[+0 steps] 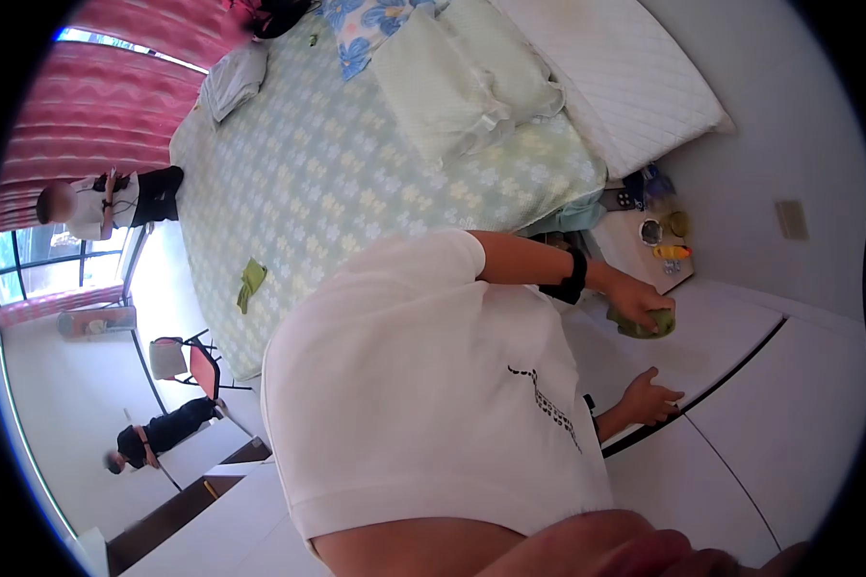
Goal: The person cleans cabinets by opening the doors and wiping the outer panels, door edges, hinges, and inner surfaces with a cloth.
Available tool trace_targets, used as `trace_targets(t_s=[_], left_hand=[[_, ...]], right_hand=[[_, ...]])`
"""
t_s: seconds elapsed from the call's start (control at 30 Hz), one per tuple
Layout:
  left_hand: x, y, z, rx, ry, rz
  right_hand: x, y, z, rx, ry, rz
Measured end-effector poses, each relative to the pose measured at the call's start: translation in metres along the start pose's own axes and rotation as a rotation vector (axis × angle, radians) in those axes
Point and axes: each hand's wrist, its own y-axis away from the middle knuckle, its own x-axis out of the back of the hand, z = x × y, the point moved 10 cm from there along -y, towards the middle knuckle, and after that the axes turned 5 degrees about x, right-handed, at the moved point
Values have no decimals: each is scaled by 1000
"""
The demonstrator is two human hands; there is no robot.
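My left hand, with a dark band on its wrist, closes around a crumpled green cloth. This cloth is against or just over a white panel, part of large white furniture with a dark edge strip. Lower in the view, my right hand has its fingers spread, near that dark strip. Whether it touches the panel I cannot tell. My white shirt hides most of the right arm. Another green cloth lies on the bed.
Beside the panel, a small bedside surface holds a glass ashtray, a yellow bottle and other items. Pillows and a white mattress are at the top. One person stands beyond the bed, another past a folding chair.
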Motion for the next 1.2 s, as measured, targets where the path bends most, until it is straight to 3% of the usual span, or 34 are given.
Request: trace_targets(t_s=[0.17,0.3,0.37,0.4,0.43,0.57,0.7,0.77,0.83,0.9,1.0,1.13,1.2], left_hand=[[3,2,-3,-117,3,77],[6,-1,-12,-77,139,101],[-1,-16,-23,-157,21,157],[-2,-13,-16,-59,78,109],[-12,-7,-8,43,151,66],[-45,-1,-19,44,177,38],[-61,25,-51,-7,367,41],[-56,38,-62,-44,395,70],[-47,57,-78,168,315,-29],[-39,67,-83,149,285,-74],[-37,78,-77,95,317,-121],[-36,92,-36,34,521,-146],[-37,95,-19,36,446,-157]], right_hand=[[7,10,-21,73,-44,-17],[23,28,-43,142,-92,-35],[24,28,-51,391,-445,87],[34,30,-63,393,-479,104],[36,35,-62,346,-594,6],[14,42,-57,145,-898,-243],[12,56,-56,80,-1024,-281],[4,66,-67,16,-1268,-345],[-15,71,-69,84,-1199,-350],[-26,78,-85,157,-1136,-356],[-14,103,-119,483,-960,-336],[4,121,-128,425,-938,-339],[3,127,-121,413,-1110,-312]])
